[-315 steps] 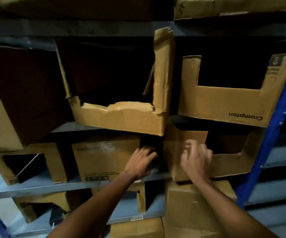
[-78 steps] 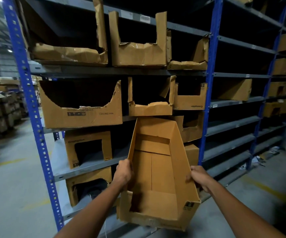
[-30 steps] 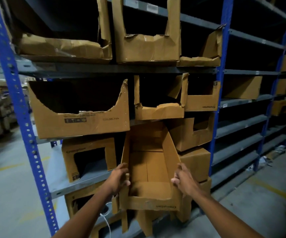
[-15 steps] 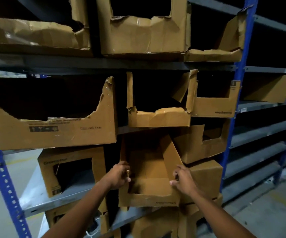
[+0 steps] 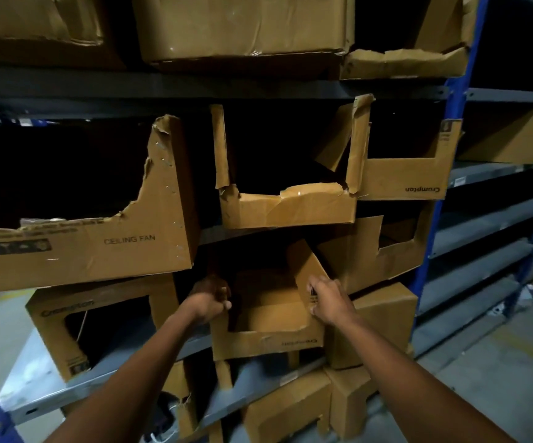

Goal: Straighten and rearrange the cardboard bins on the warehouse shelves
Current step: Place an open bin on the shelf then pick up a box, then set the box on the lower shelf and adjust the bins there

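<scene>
An open-fronted cardboard bin (image 5: 268,343) sits on the grey shelf (image 5: 105,378), its front lip just over the shelf edge. My left hand (image 5: 209,298) grips the top of the bin's left wall. My right hand (image 5: 329,298) holds the top of its right wall, fingers curled over the edge. The bin stands between a "Crompton" bin (image 5: 54,324) on its left and a closed box (image 5: 383,318) on its right. A tilted cut-out bin (image 5: 370,263) leans just above the right wall.
Above hang a wide "CEILING FAN" bin (image 5: 99,251), a torn middle bin (image 5: 287,209) and a "Crompton" bin (image 5: 409,180). More bins fill the top shelf and the lower shelf (image 5: 287,407). A blue upright (image 5: 440,199) stands to the right, with grey shelves beyond.
Both hands have pushed the bin deeper into the shelf slot between its neighbours, and the view has come closer to the rack. Earlier the bin was held out in front of the rack.
</scene>
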